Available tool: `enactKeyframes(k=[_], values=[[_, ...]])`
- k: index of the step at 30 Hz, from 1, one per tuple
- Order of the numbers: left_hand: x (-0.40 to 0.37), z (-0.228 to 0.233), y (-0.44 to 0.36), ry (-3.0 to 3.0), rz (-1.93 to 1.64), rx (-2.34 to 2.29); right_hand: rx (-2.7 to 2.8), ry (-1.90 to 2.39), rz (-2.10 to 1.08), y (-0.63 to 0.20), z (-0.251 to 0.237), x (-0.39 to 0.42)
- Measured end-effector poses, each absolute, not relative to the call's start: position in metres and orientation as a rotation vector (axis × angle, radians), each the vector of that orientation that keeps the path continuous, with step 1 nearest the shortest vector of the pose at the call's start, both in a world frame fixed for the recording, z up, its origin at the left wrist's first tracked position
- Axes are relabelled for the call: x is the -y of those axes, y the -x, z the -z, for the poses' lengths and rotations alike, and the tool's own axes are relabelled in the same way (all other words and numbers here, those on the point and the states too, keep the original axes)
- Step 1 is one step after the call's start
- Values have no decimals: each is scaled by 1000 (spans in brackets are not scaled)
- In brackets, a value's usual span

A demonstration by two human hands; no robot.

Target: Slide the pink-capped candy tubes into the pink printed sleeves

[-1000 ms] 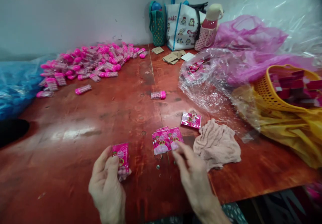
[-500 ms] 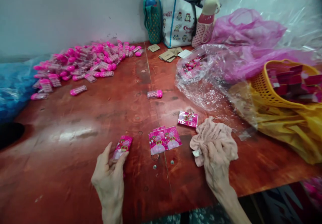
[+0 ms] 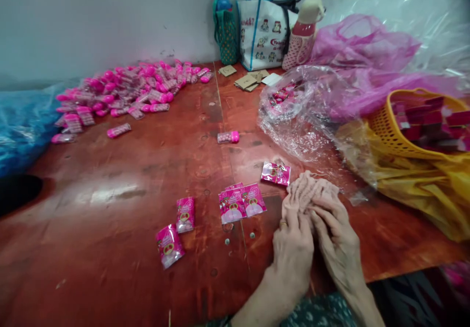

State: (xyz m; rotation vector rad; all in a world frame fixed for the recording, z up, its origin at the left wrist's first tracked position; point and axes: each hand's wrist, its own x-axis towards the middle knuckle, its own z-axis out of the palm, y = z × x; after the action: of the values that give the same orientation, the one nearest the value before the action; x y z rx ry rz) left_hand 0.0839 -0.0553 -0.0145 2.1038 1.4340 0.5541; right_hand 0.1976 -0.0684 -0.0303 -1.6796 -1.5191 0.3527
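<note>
A crumpled pale pink cloth [image 3: 306, 190] lies at the right front of the table, with both hands on it. My left hand [image 3: 293, 248] is closed on the cloth's near left part, a ring showing on one finger. Beside it my right hand [image 3: 338, 239] has its fingers bent and pressed together on the cloth's right side. To the left lie two filled pink packets, one upper [image 3: 185, 214] and one lower [image 3: 170, 246]. Several flat pink printed packets [image 3: 233, 205] overlap in the middle. Another shiny pink packet [image 3: 276, 173] rests just beyond the cloth.
A heap of pink-capped tubes [image 3: 125, 89] stands at the back left, and one tube [image 3: 228, 137] lies mid-table. Clear plastic [image 3: 297, 126], a yellow basket [image 3: 400, 133] and a yellow bag [image 3: 414, 190] fill the right. A white tote bag [image 3: 264, 38] stands by the wall.
My left hand has let go of a small pink packet at the left and moved right onto the cloth. My right hand has shifted to the cloth's right side.
</note>
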Motion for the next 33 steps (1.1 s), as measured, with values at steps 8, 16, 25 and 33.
enactKeyframes(k=[8, 16, 25, 33], values=[[43, 16, -72, -2021, -734, -1325, 1544, 1790, -248, -197, 27, 54], [32, 17, 11, -2036, -1086, -1920, 1670, 1698, -408, -127, 9, 31], [31, 32, 16, -2126, -1003, -1959, 1679, 1735, -400, -102, 29, 25], [34, 23, 20, -1829, -1285, -1866, 1608, 1548, -275, -105, 30, 29]])
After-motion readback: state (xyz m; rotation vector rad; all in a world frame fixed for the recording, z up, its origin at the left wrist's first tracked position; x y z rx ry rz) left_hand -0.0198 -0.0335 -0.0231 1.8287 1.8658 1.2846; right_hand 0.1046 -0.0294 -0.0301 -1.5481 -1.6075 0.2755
